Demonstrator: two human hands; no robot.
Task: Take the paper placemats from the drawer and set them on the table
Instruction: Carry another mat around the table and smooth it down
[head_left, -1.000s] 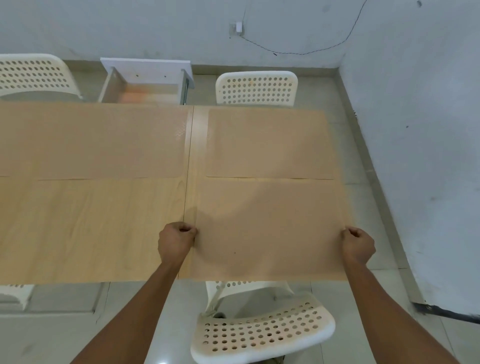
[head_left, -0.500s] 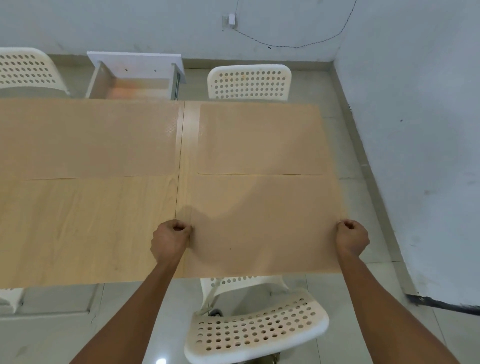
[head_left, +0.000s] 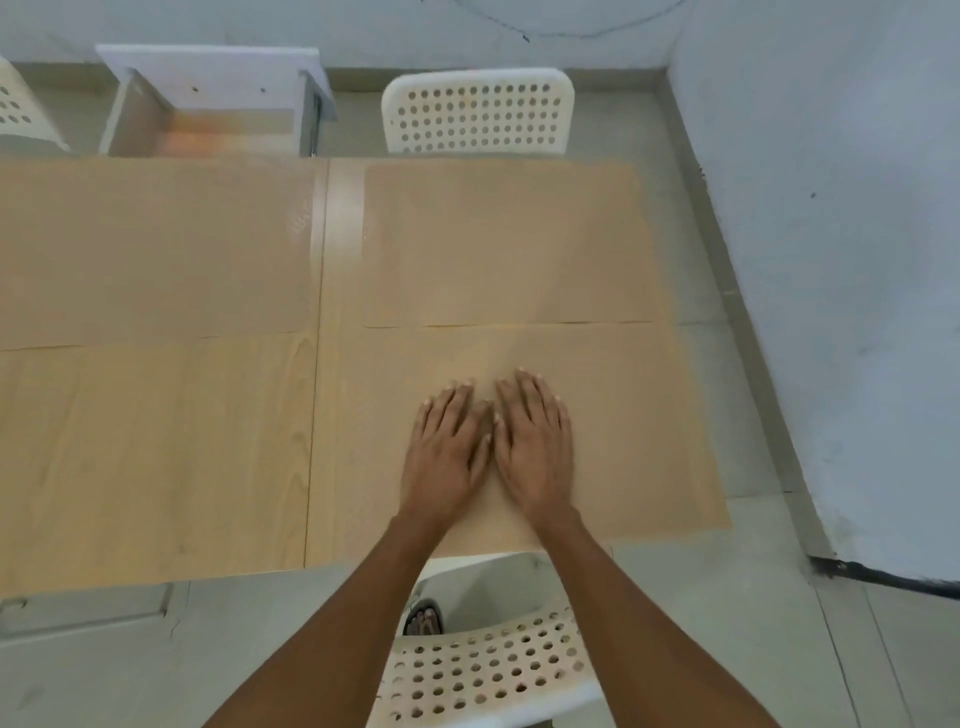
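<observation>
**Palms flat on near mat**

Left hand (head_left: 448, 457) and right hand (head_left: 535, 452) side by side, fingers spread, gripping nothing, pressing near-right mat (head_left: 623, 441) onto table (head_left: 156, 457). Two more mats (head_left: 504, 244) far. Drawer (head_left: 208, 104) open beyond.

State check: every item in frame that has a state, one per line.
Left hand: open, flat on near-right brown paper placemat.
Right hand: open, flat on the same placemat.
Far-right brown paper placemat: lying flat.
Far-left brown paper placemat: lying flat.
White drawer: pulled open.
</observation>
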